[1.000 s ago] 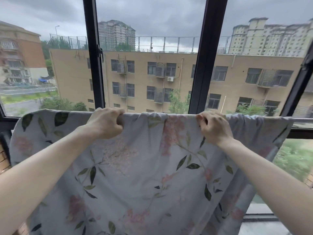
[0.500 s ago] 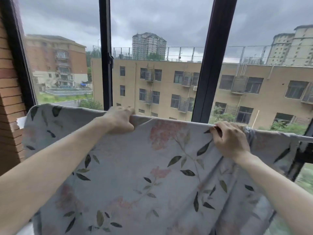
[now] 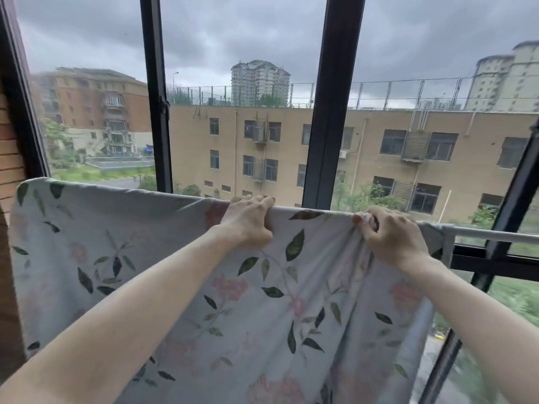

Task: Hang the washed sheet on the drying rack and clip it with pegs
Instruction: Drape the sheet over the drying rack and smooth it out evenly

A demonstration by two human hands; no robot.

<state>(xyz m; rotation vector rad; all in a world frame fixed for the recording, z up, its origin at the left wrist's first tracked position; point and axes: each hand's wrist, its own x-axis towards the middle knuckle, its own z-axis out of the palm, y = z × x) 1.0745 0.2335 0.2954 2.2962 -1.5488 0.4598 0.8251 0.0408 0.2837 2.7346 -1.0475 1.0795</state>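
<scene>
A pale grey sheet printed with pink flowers and dark leaves hangs draped over a horizontal white rack bar in front of the window. My left hand grips the sheet's top fold over the bar near the middle. My right hand pinches a bunched bit of the sheet at the top, a little to the right. Bare bar shows to the right of the sheet's end. No pegs are in view.
Dark window frames stand right behind the bar. A brick wall borders the left side. Buildings and trees lie outside the glass.
My view has turned left, bringing the brick wall into sight. Both hands have slid right along the sheet's top edge, and the sheet's right end now leaves bare bar showing.
</scene>
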